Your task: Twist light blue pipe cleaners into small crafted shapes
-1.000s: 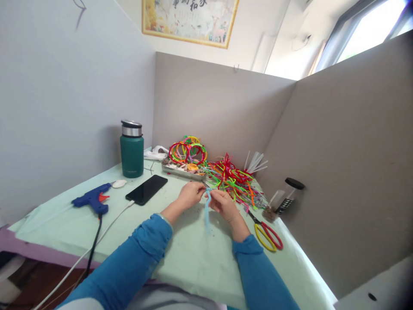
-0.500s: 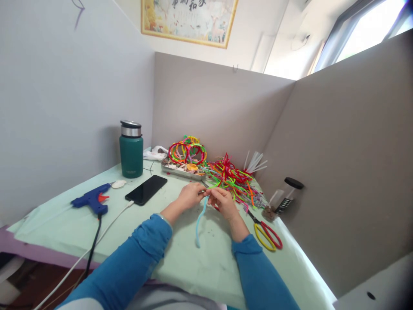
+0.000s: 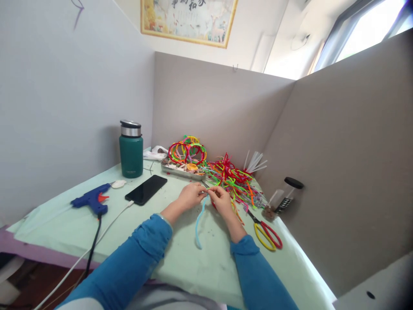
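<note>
Above the middle of the table, my left hand (image 3: pixel 191 196) and my right hand (image 3: pixel 221 199) meet at the fingertips. Both are closed in a pinch on a light blue pipe cleaner (image 3: pixel 199 228), whose loose end hangs in a curve toward me. The pinched part is mostly hidden by my fingers. Just behind my hands lies a tangled heap of coloured pipe cleaners (image 3: pixel 229 174). To the right of my right hand rest scissors (image 3: pixel 266 232) with one yellow and one red handle loop.
A metal tray (image 3: pixel 183 172) holds small pieces, with pipe cleaner rings (image 3: pixel 187 152) on it. At left are a green bottle (image 3: pixel 131 156), a phone (image 3: pixel 146 190) on a white cable and a blue glue gun (image 3: pixel 93 198). A black-lidded jar (image 3: pixel 285 198) stands at right.
My right hand has turned slightly, its fingers drawn closer to my left fingertips. The hanging end of the light blue pipe cleaner has shifted a little. The objects around stay put.
</note>
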Demonstrator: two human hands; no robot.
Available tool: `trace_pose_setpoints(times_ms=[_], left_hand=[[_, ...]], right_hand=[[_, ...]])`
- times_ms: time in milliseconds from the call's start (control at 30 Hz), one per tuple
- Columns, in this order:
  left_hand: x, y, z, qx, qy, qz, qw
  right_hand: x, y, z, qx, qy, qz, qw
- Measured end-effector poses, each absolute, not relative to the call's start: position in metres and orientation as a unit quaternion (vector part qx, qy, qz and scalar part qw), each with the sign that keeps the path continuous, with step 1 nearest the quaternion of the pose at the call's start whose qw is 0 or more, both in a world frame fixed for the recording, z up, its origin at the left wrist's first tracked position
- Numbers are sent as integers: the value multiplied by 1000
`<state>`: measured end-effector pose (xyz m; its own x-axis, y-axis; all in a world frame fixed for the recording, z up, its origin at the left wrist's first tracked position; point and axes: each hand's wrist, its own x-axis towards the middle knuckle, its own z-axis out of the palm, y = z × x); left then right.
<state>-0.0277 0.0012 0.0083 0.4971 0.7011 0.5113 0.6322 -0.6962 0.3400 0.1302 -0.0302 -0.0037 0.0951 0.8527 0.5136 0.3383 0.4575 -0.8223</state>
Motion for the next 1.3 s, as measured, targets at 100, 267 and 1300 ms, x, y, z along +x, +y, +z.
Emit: trace_pose_setpoints(times_ms=[100,267,1300], left_hand=[[-28,0,9,862,386,323,54],[-28,-2,12,856,398,327,54],[-28,-10,16,873,366,323,14]], right_hand=[[130,-31,-4,-478,-643,214,558],[131,-31,-6,-482,-652,224,540],[132,-33,-1,-465,-616,324,547]])
